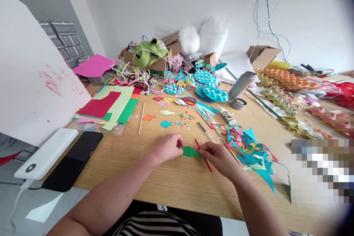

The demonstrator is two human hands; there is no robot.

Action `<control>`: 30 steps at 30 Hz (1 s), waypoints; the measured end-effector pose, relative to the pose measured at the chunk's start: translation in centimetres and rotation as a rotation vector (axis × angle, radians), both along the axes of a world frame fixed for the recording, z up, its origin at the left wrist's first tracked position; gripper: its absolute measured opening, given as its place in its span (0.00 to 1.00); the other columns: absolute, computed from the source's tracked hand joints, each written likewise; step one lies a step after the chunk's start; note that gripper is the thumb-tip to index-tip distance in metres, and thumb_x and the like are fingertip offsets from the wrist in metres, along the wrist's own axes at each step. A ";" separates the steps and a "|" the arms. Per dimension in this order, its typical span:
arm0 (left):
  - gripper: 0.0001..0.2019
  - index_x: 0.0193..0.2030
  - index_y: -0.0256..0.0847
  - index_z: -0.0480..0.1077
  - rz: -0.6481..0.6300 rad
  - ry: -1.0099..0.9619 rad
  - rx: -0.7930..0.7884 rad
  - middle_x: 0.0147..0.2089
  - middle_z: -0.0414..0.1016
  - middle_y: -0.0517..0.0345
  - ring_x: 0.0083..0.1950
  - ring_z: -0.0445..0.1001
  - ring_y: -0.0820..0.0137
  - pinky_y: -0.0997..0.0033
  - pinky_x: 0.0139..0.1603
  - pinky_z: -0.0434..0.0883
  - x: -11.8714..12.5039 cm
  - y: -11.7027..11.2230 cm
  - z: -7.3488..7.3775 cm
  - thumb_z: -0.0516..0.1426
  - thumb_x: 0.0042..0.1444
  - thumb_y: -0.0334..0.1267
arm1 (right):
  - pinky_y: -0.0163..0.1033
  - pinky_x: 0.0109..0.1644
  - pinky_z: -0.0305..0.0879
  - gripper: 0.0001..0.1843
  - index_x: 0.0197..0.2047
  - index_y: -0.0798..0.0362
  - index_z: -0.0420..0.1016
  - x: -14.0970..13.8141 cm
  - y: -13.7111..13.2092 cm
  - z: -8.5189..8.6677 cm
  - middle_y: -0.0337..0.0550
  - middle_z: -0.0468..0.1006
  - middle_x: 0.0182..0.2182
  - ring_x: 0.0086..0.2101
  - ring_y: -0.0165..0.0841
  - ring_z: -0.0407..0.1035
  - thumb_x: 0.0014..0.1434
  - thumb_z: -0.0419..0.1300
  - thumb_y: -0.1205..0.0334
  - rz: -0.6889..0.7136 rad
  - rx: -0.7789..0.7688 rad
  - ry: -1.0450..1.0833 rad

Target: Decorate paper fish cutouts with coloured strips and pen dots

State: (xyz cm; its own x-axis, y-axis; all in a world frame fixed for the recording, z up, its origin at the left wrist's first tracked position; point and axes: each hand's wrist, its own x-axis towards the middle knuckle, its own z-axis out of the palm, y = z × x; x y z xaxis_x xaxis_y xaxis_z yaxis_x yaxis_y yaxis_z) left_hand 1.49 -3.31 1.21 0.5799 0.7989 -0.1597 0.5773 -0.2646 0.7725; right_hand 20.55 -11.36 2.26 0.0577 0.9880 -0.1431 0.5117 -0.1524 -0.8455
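Observation:
Between my hands is a green paper fish (190, 151), just above the wooden table. My left hand (169, 146) pinches its left end. My right hand (217, 156) is closed at its tail end, with a narrow red paper strip (208, 164) crossing the fish there and running past my fingertips. Beyond my hands lie an orange paper fish (149, 117), a blue paper fish (166, 124) and a pale green paper fish (167, 112). Small coloured paper dots (186, 115) are heaped to their right. A pen-like tool (206, 131) lies past my right hand.
Coloured paper sheets (110, 105), a phone (73, 161) and a white power bank (45, 153) lie on the left. Paper scraps (256, 151) spread at right. Further back are red-handled scissors (190, 101), a glue bottle (227, 115), a tape roll (238, 103) and a steel flask (242, 85).

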 end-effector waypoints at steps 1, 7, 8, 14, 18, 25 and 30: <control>0.07 0.32 0.38 0.72 0.013 -0.067 -0.086 0.28 0.73 0.61 0.31 0.71 0.71 0.73 0.32 0.65 0.0 0.3 0.0 0.60 0.43 0.28 | 0.36 0.30 0.61 0.15 0.26 0.54 0.73 0.1 0.1 0.1 0.39 0.75 0.23 0.26 0.32 0.67 0.51 0.61 0.49 -0.004 -0.001 0.040; 0.05 0.30 0.35 0.72 0.201 -0.444 -0.453 0.24 0.70 0.64 0.27 0.68 0.77 0.76 0.32 0.65 -0.6 1.8 0.5 0.58 0.45 0.24 | 0.41 0.42 0.69 0.19 0.32 0.53 0.72 0.3 0.8 1.2 0.49 0.79 0.40 0.38 0.38 0.74 0.50 0.65 0.45 -0.310 0.153 0.387; 0.05 0.30 0.35 0.72 0.235 -0.498 -0.499 0.24 0.71 0.64 0.26 0.68 0.78 0.76 0.32 0.66 -0.8 2.0 0.6 0.58 0.45 0.24 | 0.41 0.41 0.70 0.20 0.32 0.53 0.72 0.2 0.9 1.5 0.48 0.79 0.38 0.36 0.37 0.74 0.49 0.66 0.44 -0.336 0.176 0.430; 0.06 0.29 0.35 0.70 0.352 -0.677 -0.659 0.26 0.74 0.60 0.27 0.73 0.76 0.76 0.32 0.66 -1.4 2.8 1.1 0.62 0.42 0.28 | 0.35 0.28 0.65 0.21 0.31 0.54 0.71 -3.6 2.2 2.3 0.40 0.75 0.23 0.23 0.29 0.68 0.50 0.66 0.44 -0.103 0.121 0.470; 0.07 0.28 0.34 0.71 0.365 -0.724 -0.623 0.25 0.75 0.58 0.27 0.74 0.74 0.78 0.28 0.66 -1.6 3.1 1.2 0.63 0.40 0.30 | 0.34 0.25 0.60 0.24 0.29 0.54 0.72 -6.7 3.2 1.8 0.37 0.70 0.19 0.21 0.28 0.64 0.48 0.64 0.39 -0.070 0.112 0.397; 0.04 0.28 0.33 0.73 0.424 -0.721 -0.596 0.29 0.77 0.56 0.27 0.76 0.74 0.78 0.26 0.69 -1.7 3.5 1.0 0.61 0.42 0.25 | 0.35 0.25 0.58 0.25 0.28 0.53 0.70 -7.5 3.1 -0.7 0.38 0.68 0.19 0.21 0.30 0.62 0.53 0.58 0.37 -0.088 0.209 0.278; 0.03 0.26 0.33 0.72 0.429 -0.709 -0.653 0.27 0.77 0.56 0.26 0.76 0.72 0.73 0.30 0.74 -1.7 3.4 1.1 0.60 0.43 0.23 | 0.36 0.27 0.61 0.25 0.29 0.53 0.69 -7.1 3.2 -2.2 0.42 0.74 0.23 0.23 0.32 0.67 0.52 0.59 0.36 -0.041 0.103 0.396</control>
State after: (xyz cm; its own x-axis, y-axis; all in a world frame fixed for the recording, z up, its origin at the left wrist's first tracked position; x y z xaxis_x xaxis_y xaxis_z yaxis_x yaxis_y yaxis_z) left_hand -0.19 0.10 2.30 0.3984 0.8400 -0.3683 -0.1151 0.4442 0.8885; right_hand 13.43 -8.18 0.08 0.0576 0.9964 -0.0630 0.1389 -0.0705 -0.9878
